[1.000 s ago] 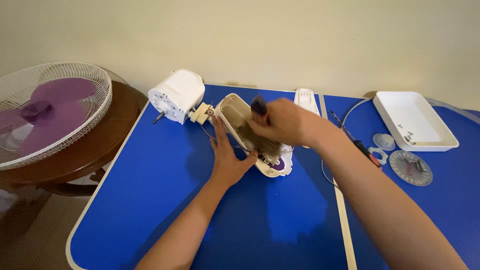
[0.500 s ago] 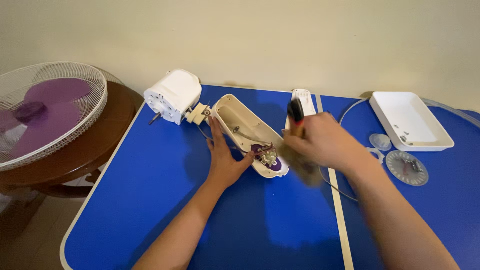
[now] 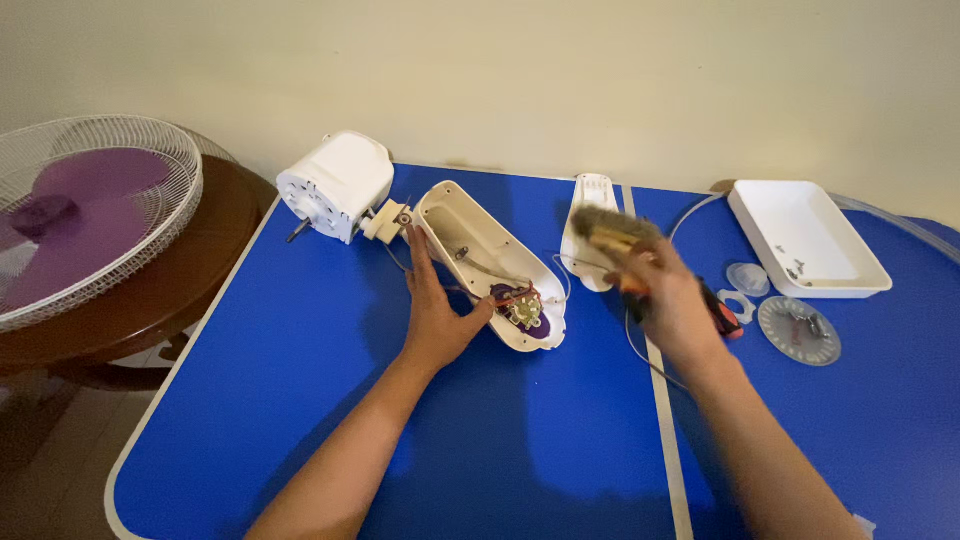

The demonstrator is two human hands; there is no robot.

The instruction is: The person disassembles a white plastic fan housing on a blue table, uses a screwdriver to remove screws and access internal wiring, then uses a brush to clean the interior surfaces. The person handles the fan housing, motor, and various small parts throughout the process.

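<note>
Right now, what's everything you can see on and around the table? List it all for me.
Table: one, blue with a white edge, fills the view.
Open fan housing: one, cream, table centre, wiring and a purple part inside.
Motor unit: one, white, far left of the table, joined to the housing.
Cover piece: one, white, behind the right hand.
Brush: one, brownish bristles, blurred, in the right hand.
Tray: one, white, far right, small screws inside.
Round clear disc: one, right side.
Fan guard with purple blade: one, on a brown side table at left.
Left hand: flat against the housing.
Right hand: fingers closed on the brush.
</note>
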